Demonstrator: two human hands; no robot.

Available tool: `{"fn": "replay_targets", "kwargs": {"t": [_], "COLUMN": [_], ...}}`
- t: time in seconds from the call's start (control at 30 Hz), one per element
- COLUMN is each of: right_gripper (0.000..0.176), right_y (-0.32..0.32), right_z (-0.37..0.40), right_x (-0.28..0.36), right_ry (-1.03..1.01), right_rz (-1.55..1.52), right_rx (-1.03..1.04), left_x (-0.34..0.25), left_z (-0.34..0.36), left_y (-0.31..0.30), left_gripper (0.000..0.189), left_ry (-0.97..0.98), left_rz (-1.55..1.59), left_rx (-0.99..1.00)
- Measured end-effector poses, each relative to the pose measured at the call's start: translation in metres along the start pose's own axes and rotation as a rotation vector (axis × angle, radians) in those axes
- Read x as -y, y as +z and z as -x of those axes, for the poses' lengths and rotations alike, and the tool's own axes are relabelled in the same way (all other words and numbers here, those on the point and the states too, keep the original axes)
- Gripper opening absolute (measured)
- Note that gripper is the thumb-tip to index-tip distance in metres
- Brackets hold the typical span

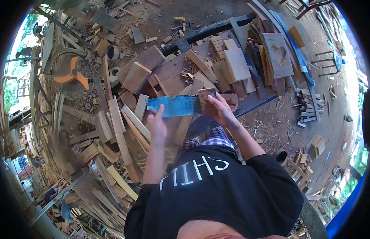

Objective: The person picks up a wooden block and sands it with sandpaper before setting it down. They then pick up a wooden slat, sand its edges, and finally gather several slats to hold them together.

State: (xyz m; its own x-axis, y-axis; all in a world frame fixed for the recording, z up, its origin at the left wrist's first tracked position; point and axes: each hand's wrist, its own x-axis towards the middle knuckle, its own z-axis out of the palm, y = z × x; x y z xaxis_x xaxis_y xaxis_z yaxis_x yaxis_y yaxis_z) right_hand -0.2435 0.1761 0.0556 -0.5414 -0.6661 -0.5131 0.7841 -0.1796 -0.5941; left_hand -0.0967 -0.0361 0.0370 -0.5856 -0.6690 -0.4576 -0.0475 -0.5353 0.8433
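In front of my body, a blue strip of sandpaper (pixel 175 105) with printed marks stretches between my two hands. My left hand (pixel 158 121), slightly blurred, pinches its left end. My right hand (pixel 224 111) grips a small brown wooden block (pixel 206 99) with lined grain, its thumb on the upper face. The strip's dark right end meets the block's left side. Beyond my hands is a low worktable (pixel 173 71) piled with wood offcuts. A board with a carved heart (pixel 276 55) leans at the right of the pile, beside a pale rectangular block (pixel 237 65).
An orange-bladed fan (pixel 72 75) in a round wire guard stands at the left. Long planks (pixel 120 133) lie close to my left arm. Stacked sticks (pixel 308 106) and a small stool (pixel 326 63) are at the right. Scraps and shavings litter the dirt floor (pixel 268 119).
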Motion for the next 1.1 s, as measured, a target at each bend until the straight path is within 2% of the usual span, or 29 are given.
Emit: {"fn": "replay_targets", "kwargs": {"t": [0.23, 0.3, 0.37, 0.4, 0.43, 0.47, 0.5, 0.53, 0.6, 0.67, 0.73, 0.8, 0.87, 0.9, 0.97, 1.0, 1.1], "right_gripper": [0.040, 0.036, 0.036, 0.036, 0.036, 0.036, 0.035, 0.034, 0.032, 0.036, 0.039, 0.039, 0.039, 0.039, 0.040, 0.040, 0.037], "right_y": [-0.025, -0.034, -0.033, -0.029, -0.006, 0.012, 0.017, 0.027, 0.034, 0.038, 0.044, 0.049, 0.051, 0.051, 0.047, 0.045, 0.039], "right_z": [-0.004, -0.007, -0.005, 0.002, 0.012, 0.024, 0.022, 0.021, 0.012, 0.001, 0.000, 0.003, 0.006, 0.007, 0.007, 0.004, -0.006], "right_x": [-0.031, -0.037, -0.034, -0.026, -0.013, 0.004, -0.004, -0.009, -0.025, -0.040, -0.038, -0.031, -0.025, -0.024, -0.024, -0.027, -0.034], "right_ry": [-0.003, -0.192, -0.230, -0.267, -0.271, -0.184, -0.285, -0.353, -0.240, -0.342, -0.340, -0.358, -0.376, -0.400, -0.416, -0.422, -0.652], "right_rz": [-0.002, 0.298, 0.396, 0.492, 0.385, 0.524, 0.539, 0.546, 0.366, 0.451, 0.441, 0.453, 0.464, 0.474, 0.484, 0.484, 0.634], "right_rx": [-0.083, -0.197, -0.256, -0.326, -0.280, -0.236, -0.185, -0.155, -0.115, -0.209, -0.274, -0.297, -0.323, -0.305, -0.292, -0.300, -0.467], "left_x": [0.008, 0.013, 0.020, 0.018, 0.014, 0.011, 0.005, 0.004, 0.003, 0.006, 0.007, 0.009, 0.003, 0.004, 0.004, 0.002, -0.012], "left_z": [0.005, 0.011, 0.015, 0.018, 0.023, 0.029, 0.036, 0.042, 0.050, 0.056, 0.062, 0.063, 0.066, 0.066, 0.065, 0.066, 0.062], "left_y": [0.004, 0.006, 0.008, 0.011, 0.019, 0.031, 0.042, 0.057, 0.078, 0.087, 0.088, 0.086, 0.090, 0.090, 0.090, 0.093, 0.100], "left_gripper": [0.017, 0.015, 0.014, 0.014, 0.020, 0.027, 0.028, 0.028, 0.030, 0.033, 0.039, 0.044, 0.044, 0.044, 0.057, 0.057, 0.080], "left_ry": [0.050, 0.073, 0.295, 0.295, 0.292, 0.286, 0.184, 0.176, 0.121, 0.081, 0.004, 0.031, -0.116, -0.117, -0.197, -0.198, -0.322], "left_rz": [-0.168, -0.239, -0.506, -0.503, -0.545, -0.581, -0.600, -0.587, -0.267, -0.259, -0.267, -0.291, -0.212, -0.214, -0.165, -0.165, 0.212], "left_rx": [-0.050, -0.064, -0.144, -0.140, -0.114, -0.076, -0.039, -0.002, 0.071, 0.131, 0.200, 0.281, 0.308, 0.316, 0.399, 0.409, 0.642]}}
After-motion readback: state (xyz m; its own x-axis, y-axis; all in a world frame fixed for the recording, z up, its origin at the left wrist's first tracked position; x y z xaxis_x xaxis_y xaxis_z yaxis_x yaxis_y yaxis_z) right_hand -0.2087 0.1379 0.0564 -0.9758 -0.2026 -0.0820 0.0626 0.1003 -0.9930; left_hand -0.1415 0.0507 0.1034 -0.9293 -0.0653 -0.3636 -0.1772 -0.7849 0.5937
